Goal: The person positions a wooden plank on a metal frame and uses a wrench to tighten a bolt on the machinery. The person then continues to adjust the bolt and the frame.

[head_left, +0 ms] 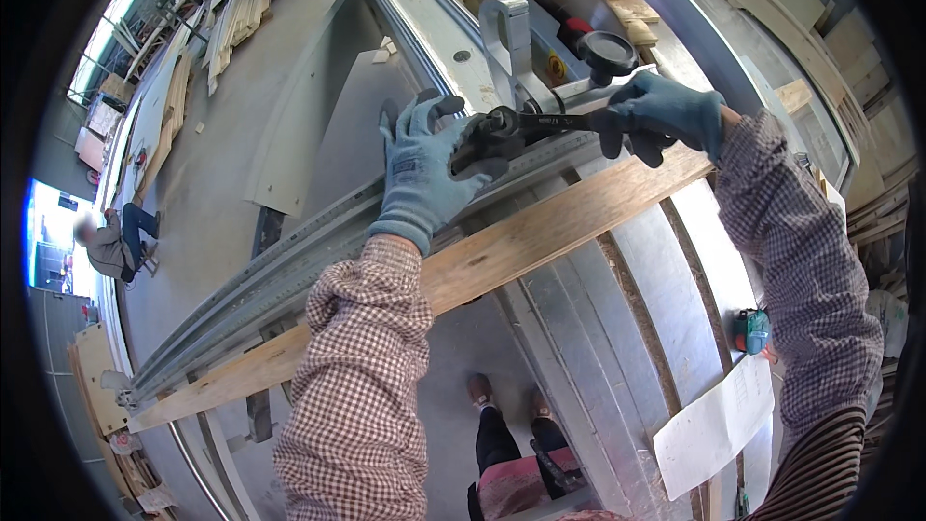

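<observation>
In blue-grey work gloves with dark fingertips, both my hands meet over the long metal rails of the bench. My right hand (666, 116) is closed round the handle of a black wrench (555, 123), which points left. At the wrench's head, my left hand (424, 169) curls its fingers and thumb round a dark metal fitting (476, 142); the glove hides part of it. Just behind stands a thick silver metal bracket with a slot (508, 39). A round black knob (608, 53) sits above my right fingers.
A long wooden board (540, 232) runs across the bench in front of me. A white paper sheet (716, 425) and a teal tool (752, 331) lie at right. Timber planks (236, 19) line the far left, where another person (121, 241) sits low.
</observation>
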Demonstrator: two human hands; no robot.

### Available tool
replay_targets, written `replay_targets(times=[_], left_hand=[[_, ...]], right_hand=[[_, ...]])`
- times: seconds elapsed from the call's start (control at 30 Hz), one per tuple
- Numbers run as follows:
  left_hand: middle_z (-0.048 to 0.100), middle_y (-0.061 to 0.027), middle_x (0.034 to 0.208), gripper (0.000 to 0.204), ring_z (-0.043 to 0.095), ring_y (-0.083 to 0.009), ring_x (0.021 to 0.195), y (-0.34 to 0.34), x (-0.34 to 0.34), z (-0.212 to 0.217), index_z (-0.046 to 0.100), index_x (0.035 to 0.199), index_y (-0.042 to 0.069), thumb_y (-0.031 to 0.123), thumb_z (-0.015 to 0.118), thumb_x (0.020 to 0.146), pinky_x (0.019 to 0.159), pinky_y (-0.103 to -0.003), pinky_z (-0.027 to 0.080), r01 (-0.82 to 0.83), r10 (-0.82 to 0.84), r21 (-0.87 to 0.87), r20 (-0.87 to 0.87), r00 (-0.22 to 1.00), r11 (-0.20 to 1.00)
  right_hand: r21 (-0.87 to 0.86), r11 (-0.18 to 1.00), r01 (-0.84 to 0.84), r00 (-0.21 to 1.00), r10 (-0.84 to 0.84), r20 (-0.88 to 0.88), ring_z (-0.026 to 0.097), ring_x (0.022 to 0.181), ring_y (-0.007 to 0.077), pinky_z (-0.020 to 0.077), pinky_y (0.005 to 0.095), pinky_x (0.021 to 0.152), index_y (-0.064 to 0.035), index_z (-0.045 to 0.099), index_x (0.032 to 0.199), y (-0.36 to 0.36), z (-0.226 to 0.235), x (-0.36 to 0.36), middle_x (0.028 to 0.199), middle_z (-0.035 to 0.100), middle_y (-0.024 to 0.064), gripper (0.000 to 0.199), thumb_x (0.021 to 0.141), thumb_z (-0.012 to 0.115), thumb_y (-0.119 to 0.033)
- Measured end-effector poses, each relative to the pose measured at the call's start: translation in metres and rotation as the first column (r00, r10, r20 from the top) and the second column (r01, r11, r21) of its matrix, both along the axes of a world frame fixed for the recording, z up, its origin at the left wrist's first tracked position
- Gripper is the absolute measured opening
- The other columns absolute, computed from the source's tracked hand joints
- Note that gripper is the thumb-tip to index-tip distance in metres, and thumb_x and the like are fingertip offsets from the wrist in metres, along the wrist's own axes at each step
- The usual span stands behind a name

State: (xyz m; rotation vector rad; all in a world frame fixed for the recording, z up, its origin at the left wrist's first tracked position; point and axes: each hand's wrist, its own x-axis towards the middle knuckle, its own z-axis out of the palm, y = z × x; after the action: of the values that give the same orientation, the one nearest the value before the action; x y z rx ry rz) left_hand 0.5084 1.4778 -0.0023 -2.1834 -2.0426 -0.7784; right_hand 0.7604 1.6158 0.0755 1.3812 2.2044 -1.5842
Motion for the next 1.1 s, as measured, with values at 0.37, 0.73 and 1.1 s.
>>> replay_targets(times=[0.37, 0.73, 1.1], left_hand=[[0.047, -0.0036, 0.124, 0.055, 0.03, -0.025, 0.128, 0.002, -0.001, -0.004, 0.065, 0.11, 0.019, 0.041, 0.079, 0.061, 0.113, -0.051, 0.005, 0.0, 0.001, -0.032, 0.023, 1.0, 0.999], [0.048, -0.0054, 0.125, 0.053, 0.033, -0.027, 0.127, 0.003, -0.003, -0.006, 0.062, 0.114, 0.017, 0.033, 0.076, 0.065, 0.111, -0.048, 0.011, -0.005, 0.005, 0.003, -0.037, 0.999, 1.0], [0.048, -0.0077, 0.126, 0.065, 0.033, -0.0263, 0.128, -0.002, -0.006, -0.004, 0.059, 0.119, 0.018, 0.026, 0.081, 0.058, 0.112, -0.045, 0.012, 0.004, -0.006, -0.023, -0.047, 0.999, 1.0]], right_hand=[[-0.065, 0.998, -0.02, 0.999, 0.017, -0.044, 0.044, 0.034, 0.0067, 0.0281, 0.0202, 0.034, -0.0011, 0.067, 0.086, -0.018, 0.007, 0.011, 0.048, 0.056, 0.0041, 0.032, 0.091, 0.055, -0.03], [-0.391, 0.846, 0.361, 0.794, -0.499, -0.347, 0.061, 0.088, 0.0249, 0.0477, 0.0347, 0.073, -0.0018, 0.057, 0.104, -0.167, -0.058, -0.068, 0.097, 0.062, 0.0184, 0.034, 0.095, 0.042, -0.031], [-0.31, 0.927, 0.21, 0.825, -0.338, -0.452, 0.058, 0.048, 0.0117, 0.0477, 0.0229, 0.045, -0.0012, 0.058, 0.095, -0.14, -0.045, 0.002, 0.066, 0.061, 0.0047, 0.028, 0.097, 0.043, -0.024]])
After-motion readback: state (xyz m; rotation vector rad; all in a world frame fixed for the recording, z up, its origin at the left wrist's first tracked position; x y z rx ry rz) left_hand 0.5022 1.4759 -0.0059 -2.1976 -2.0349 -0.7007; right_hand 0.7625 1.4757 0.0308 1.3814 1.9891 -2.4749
